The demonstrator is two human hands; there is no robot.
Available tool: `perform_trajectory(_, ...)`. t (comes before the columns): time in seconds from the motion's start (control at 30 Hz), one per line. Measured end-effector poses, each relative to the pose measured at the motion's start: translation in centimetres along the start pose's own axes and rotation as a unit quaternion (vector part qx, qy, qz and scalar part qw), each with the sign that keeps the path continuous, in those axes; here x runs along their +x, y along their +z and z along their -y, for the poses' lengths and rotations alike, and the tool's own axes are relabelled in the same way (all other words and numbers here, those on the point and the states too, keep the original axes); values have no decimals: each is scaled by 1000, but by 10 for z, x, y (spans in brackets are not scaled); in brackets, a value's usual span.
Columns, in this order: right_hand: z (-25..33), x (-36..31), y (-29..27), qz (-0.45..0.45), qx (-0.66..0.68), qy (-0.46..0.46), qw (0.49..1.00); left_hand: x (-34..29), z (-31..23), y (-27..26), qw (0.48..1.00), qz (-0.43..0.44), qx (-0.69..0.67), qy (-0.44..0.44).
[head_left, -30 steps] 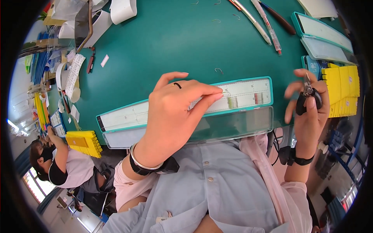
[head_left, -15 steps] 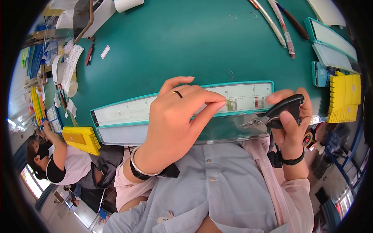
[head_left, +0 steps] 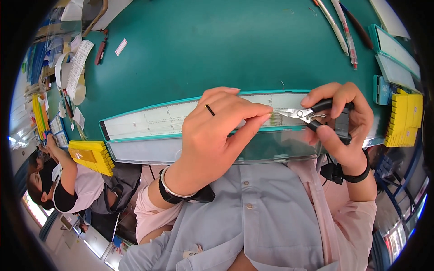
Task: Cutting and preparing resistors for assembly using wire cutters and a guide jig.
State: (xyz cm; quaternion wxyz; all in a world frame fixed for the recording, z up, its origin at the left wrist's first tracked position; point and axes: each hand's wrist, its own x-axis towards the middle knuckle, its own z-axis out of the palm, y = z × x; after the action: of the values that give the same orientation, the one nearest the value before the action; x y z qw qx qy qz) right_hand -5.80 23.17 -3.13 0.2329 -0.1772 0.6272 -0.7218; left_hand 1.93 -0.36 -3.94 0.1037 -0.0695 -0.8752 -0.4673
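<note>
A long, narrow teal case (head_left: pixel 135 108) lies open in front of me, with a white inner board (head_left: pixel 149 122) and a clear lid (head_left: pixel 140 151) folded towards me. Over its right half, my left hand (head_left: pixel 212 128) pinches thumb and forefinger together; whatever is between them is too small to make out. Fine greenish strands (head_left: pixel 276 119) lie in a row on the board just beside those fingertips. My right hand (head_left: pixel 355 137) grips small spring-loaded pliers (head_left: pixel 297 113) with black handles. Their pointed jaws reach left, close to the left fingertips.
Pens (head_left: pixel 334 29) lie at the far right, near thin bent wires (head_left: pixel 289 11). Another teal case (head_left: pixel 398 49) and yellow blocks (head_left: pixel 403 119) are at right. More yellow blocks (head_left: pixel 92 156), a paper strip (head_left: pixel 79 65) and a co-worker (head_left: pixel 68 180) are on the left.
The pliers have swung up from over the clear lid to the board, their tips now beside my left fingertips. My left hand has shifted slightly right and up, still pinched.
</note>
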Motion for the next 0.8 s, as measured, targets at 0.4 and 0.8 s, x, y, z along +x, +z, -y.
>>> perform_trajectory(0.4, -2, 0, 2, -19, 23, -6, 1000, 1, 2, 0, 1000, -9, -25, -2)
perform_trajectory(0.8, -3, -1, 3, -4, -28, -28, 999, 1, 5, -2, 999, -9, -31, -3)
